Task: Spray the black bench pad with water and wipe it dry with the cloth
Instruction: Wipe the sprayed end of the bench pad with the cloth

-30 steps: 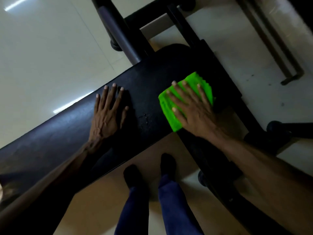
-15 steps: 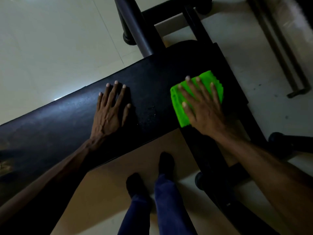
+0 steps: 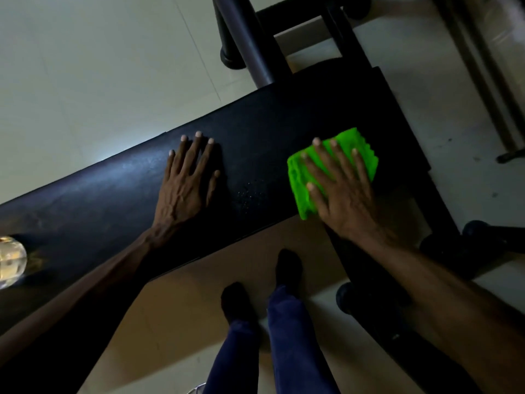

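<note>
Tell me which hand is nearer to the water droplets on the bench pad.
Left, slightly. The left hand lies flat just left of the droplets; the right hand presses the green cloth to their right.

Pale tiled floor (image 3: 99,66) is filling the upper left – grout lines are running diagonally across it, and a soft patch of light (image 3: 105,153) is glaring off the tiles beside the bench edge. Black metal frame (image 3: 321,12) is crossing the top, with a thick dark tube (image 3: 247,44) slanting down from it and ending near a round foot (image 3: 231,59). Brown mat or board (image 3: 227,280) is lying on the floor at the bottom centre. At the right, dark metal rails (image 3: 483,81) are running down over the lighter floor – detail there is lost in shadow. Overall lighting is staying dim.
</note>
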The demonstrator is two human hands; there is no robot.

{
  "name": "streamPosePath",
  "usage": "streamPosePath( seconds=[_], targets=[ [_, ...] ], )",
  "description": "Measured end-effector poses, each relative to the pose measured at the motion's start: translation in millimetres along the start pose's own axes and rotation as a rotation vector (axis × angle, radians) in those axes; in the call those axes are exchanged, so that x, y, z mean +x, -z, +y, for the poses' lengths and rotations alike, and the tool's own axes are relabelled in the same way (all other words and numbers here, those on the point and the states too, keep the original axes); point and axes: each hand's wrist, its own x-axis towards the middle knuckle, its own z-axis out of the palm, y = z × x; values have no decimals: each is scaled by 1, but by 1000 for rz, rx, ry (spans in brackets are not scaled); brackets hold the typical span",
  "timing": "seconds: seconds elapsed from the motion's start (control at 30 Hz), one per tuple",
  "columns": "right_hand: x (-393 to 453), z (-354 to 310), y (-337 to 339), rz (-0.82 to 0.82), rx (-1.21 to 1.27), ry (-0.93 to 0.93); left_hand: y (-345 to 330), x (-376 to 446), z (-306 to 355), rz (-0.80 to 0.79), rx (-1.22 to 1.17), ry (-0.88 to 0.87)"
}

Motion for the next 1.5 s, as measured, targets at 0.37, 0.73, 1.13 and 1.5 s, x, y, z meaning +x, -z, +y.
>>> streamPosePath(
  seconds=[0.37,0.73,1.13,1.5],
  targets=[
    [11,-62,-4,-57,-12,161,9,-29,-30,64,-28,98],
    [36,-143,-19,56,50,-146,10,-74,-68,67,-2,100],
    [31,-142,-16,66,60,-209,12,-95,-83,43,11,86],
    [-26,-159,-26,-39,74,145,19,-101,-98,73,-12,113]
  ],
)
